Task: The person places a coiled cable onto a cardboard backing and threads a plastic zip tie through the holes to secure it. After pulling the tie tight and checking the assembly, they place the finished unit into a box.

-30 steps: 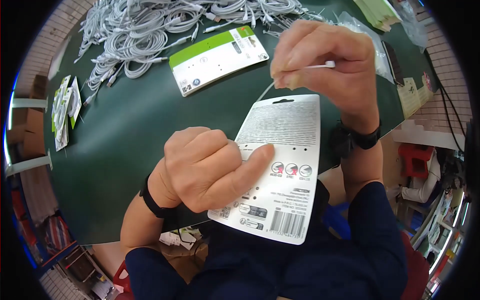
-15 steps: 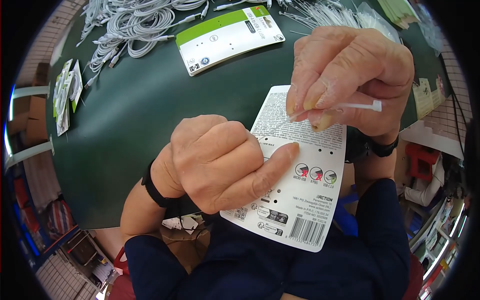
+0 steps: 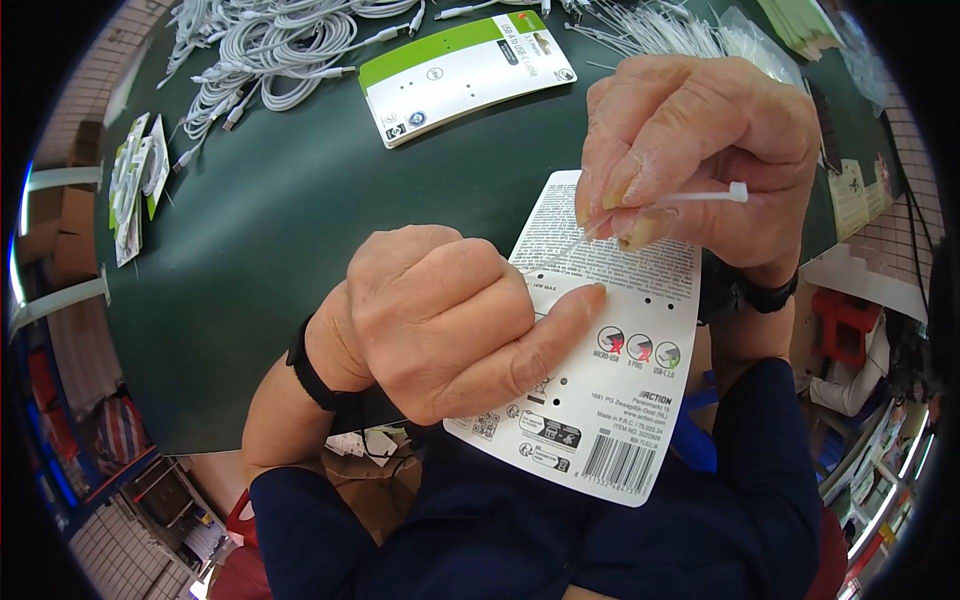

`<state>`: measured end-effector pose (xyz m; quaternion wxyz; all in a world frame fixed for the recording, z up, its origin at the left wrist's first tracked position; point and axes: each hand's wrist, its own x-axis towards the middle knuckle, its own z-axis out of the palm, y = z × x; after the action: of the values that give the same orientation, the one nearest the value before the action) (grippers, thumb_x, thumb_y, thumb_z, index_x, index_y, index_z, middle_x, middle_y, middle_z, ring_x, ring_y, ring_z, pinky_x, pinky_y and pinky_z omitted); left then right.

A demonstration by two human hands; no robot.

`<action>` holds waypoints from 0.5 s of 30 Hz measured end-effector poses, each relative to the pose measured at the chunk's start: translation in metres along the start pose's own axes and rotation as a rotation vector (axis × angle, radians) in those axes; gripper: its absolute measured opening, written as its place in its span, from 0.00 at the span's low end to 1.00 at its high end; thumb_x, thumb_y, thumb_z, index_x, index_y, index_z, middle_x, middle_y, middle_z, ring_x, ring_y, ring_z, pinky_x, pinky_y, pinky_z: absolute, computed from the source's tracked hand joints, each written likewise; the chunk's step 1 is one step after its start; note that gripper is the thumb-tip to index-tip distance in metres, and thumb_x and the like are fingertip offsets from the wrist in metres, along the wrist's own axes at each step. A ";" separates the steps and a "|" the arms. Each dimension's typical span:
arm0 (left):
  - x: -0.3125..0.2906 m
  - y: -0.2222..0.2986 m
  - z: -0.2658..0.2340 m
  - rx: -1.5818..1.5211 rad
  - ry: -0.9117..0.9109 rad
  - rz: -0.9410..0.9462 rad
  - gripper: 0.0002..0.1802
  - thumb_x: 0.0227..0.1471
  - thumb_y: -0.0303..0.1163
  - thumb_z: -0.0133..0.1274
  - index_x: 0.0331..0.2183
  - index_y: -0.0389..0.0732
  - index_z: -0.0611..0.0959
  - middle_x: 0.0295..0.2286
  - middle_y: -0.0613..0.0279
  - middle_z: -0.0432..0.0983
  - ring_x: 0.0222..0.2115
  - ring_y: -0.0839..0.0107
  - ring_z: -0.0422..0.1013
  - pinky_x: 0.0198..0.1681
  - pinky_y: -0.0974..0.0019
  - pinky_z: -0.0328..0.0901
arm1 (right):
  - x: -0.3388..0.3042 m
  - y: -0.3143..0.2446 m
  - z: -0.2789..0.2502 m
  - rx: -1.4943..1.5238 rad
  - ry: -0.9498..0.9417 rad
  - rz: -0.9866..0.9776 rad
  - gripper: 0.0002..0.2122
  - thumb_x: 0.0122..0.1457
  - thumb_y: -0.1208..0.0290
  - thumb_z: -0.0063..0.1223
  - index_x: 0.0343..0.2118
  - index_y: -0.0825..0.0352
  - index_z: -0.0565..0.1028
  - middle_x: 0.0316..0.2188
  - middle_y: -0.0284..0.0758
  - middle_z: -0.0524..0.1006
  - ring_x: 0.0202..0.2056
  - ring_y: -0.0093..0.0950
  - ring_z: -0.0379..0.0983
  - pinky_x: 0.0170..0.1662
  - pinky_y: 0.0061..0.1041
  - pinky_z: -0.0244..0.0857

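Note:
A white printed packaging card (image 3: 620, 400) with small punched holes is tilted over my lap, its back face up. My left hand (image 3: 450, 330) is closed on its left edge, thumb laid across the face; the other fingers curl round out of sight. Above the card's upper part, my right hand (image 3: 700, 160) pinches a white cable tie (image 3: 705, 194) between thumb and fingertips. The tie's square head sticks out to the right. Its thin tail slants down to the card beside my left hand, where the end is hidden.
On the dark green table (image 3: 240, 340), coiled white cables (image 3: 275, 60) lie at the back left. Behind the card is a stack of green-and-white cards (image 3: 465, 80). Loose cable ties (image 3: 650, 30) are spread at the back right. Packed cable cards (image 3: 135, 190) sit at the left edge.
Both hands and the card have shifted very slightly to the right. The cable tie's head has moved a little left and up, with the right hand's pinch still on the tie.

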<state>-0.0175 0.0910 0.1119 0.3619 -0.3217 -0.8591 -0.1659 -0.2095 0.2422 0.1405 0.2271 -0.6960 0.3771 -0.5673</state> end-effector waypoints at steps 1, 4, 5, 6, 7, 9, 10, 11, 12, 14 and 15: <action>0.000 0.000 0.000 -0.001 0.000 -0.003 0.26 0.32 0.33 0.65 0.40 0.38 0.85 0.17 0.75 0.59 0.17 0.80 0.59 0.16 0.74 0.51 | 0.000 0.000 0.002 -0.008 0.013 0.012 0.08 0.48 0.81 0.68 0.32 0.70 0.80 0.28 0.43 0.82 0.27 0.28 0.79 0.27 0.23 0.67; 0.000 0.000 0.001 -0.003 0.002 -0.011 0.26 0.33 0.33 0.65 0.40 0.38 0.85 0.17 0.75 0.60 0.17 0.80 0.59 0.16 0.75 0.52 | -0.004 -0.002 0.009 -0.035 0.022 0.077 0.07 0.48 0.81 0.67 0.30 0.69 0.80 0.28 0.43 0.82 0.27 0.29 0.79 0.28 0.23 0.69; 0.000 0.000 0.002 -0.003 0.003 -0.017 0.26 0.33 0.33 0.65 0.40 0.38 0.85 0.17 0.74 0.60 0.17 0.80 0.60 0.16 0.75 0.52 | -0.006 -0.002 0.012 -0.052 0.018 0.131 0.06 0.49 0.81 0.67 0.29 0.69 0.80 0.28 0.42 0.82 0.28 0.29 0.80 0.29 0.24 0.70; 0.000 0.000 0.002 -0.001 0.005 -0.022 0.26 0.33 0.34 0.65 0.40 0.38 0.85 0.18 0.74 0.61 0.17 0.80 0.60 0.16 0.75 0.52 | -0.006 -0.002 0.012 -0.070 0.014 0.183 0.05 0.49 0.81 0.67 0.29 0.69 0.80 0.28 0.42 0.82 0.28 0.29 0.80 0.30 0.24 0.71; -0.001 0.000 0.003 -0.001 0.005 -0.021 0.26 0.33 0.34 0.65 0.40 0.38 0.85 0.18 0.74 0.61 0.17 0.80 0.60 0.16 0.75 0.52 | -0.006 -0.002 0.012 -0.071 0.014 0.182 0.05 0.49 0.81 0.67 0.29 0.69 0.80 0.28 0.42 0.82 0.28 0.29 0.80 0.30 0.24 0.71; -0.001 0.001 0.004 0.011 0.014 -0.034 0.25 0.33 0.34 0.65 0.39 0.39 0.85 0.18 0.73 0.63 0.17 0.80 0.61 0.17 0.75 0.53 | -0.004 -0.003 0.012 -0.082 -0.090 0.211 0.04 0.49 0.81 0.66 0.27 0.68 0.81 0.28 0.40 0.82 0.29 0.29 0.81 0.31 0.23 0.72; -0.001 0.001 0.005 0.016 0.019 -0.040 0.25 0.33 0.34 0.64 0.39 0.39 0.85 0.18 0.73 0.64 0.18 0.80 0.62 0.17 0.75 0.53 | -0.004 -0.003 0.011 -0.089 -0.141 0.226 0.04 0.49 0.80 0.66 0.27 0.68 0.81 0.28 0.39 0.82 0.29 0.29 0.81 0.31 0.23 0.72; 0.000 0.001 0.005 0.019 0.018 -0.039 0.25 0.33 0.34 0.64 0.39 0.39 0.85 0.18 0.73 0.64 0.18 0.80 0.62 0.17 0.75 0.53 | -0.004 -0.003 0.011 -0.089 -0.141 0.223 0.04 0.49 0.80 0.66 0.27 0.68 0.81 0.28 0.39 0.82 0.29 0.29 0.81 0.31 0.23 0.72; 0.000 0.000 0.004 0.014 0.019 -0.049 0.25 0.32 0.34 0.64 0.39 0.39 0.85 0.19 0.72 0.65 0.18 0.79 0.63 0.17 0.75 0.54 | -0.004 -0.002 0.010 -0.085 -0.135 0.230 0.04 0.50 0.80 0.66 0.27 0.68 0.81 0.28 0.39 0.82 0.29 0.29 0.81 0.31 0.22 0.72; 0.003 0.000 0.004 0.005 0.022 -0.067 0.24 0.32 0.34 0.64 0.38 0.39 0.85 0.20 0.71 0.67 0.19 0.78 0.65 0.18 0.74 0.57 | -0.004 -0.001 0.009 -0.079 -0.124 0.242 0.04 0.50 0.79 0.66 0.27 0.67 0.81 0.28 0.38 0.81 0.28 0.29 0.80 0.31 0.21 0.72; 0.003 0.001 0.003 0.009 0.022 -0.064 0.24 0.32 0.34 0.64 0.38 0.39 0.85 0.20 0.71 0.67 0.19 0.78 0.65 0.18 0.74 0.57 | -0.004 -0.001 0.010 -0.082 -0.125 0.238 0.04 0.50 0.79 0.66 0.27 0.67 0.81 0.28 0.38 0.81 0.28 0.29 0.80 0.31 0.21 0.72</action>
<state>-0.0206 0.0948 0.1120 0.3671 -0.2906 -0.8657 -0.1769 -0.2004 0.2449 0.1358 0.2872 -0.6890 0.4647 -0.4762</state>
